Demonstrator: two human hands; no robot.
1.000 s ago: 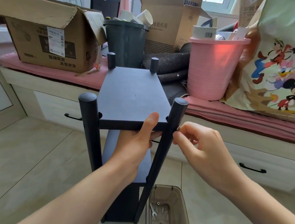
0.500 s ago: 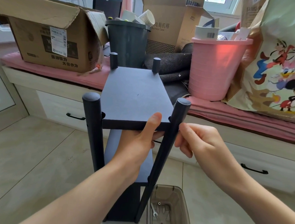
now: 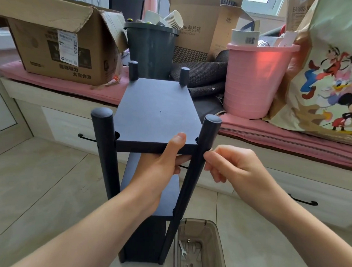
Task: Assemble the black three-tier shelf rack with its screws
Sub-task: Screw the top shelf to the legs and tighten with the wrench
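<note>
The black shelf rack (image 3: 156, 110) stands upright on the tiled floor in front of me, with round posts at its corners and lower tiers below. My left hand (image 3: 159, 165) grips the near edge of the top board, thumb on top and fingers underneath. My right hand (image 3: 230, 166) is at the near right post (image 3: 202, 154), thumb and forefinger pinched together against its side just under the top board. Whatever they pinch is too small to make out. The near left post (image 3: 104, 150) stands free.
A translucent brown bin (image 3: 201, 247) by the rack's foot holds a small wrench (image 3: 182, 250) and loose hardware. Behind the rack a bench with drawers carries a cardboard box (image 3: 60, 41), a dark bin (image 3: 150, 51), a pink bucket (image 3: 256, 80) and a cartoon-print bag (image 3: 330, 79).
My right hand's fingers have shifted slightly at the near right post, from spread to pinched at its side. The left hand keeps its grip on the top board.
</note>
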